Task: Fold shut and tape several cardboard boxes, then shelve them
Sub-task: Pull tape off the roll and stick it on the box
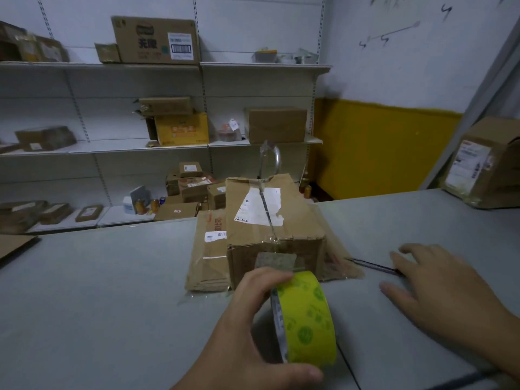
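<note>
Two hands: left hand point(247, 327) grip wraps the tape roll point(305, 319); right hand point(439, 285) lies spread open on the table point(112, 277).

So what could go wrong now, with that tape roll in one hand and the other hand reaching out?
1. A loose strip of clear tape curls up above the box; it may stick to itself.
2. The right hand reaches toward a thin dark tool; if that is a blade, fingers could get nicked.
3. The box sits on flattened cardboard and might slide.
</note>
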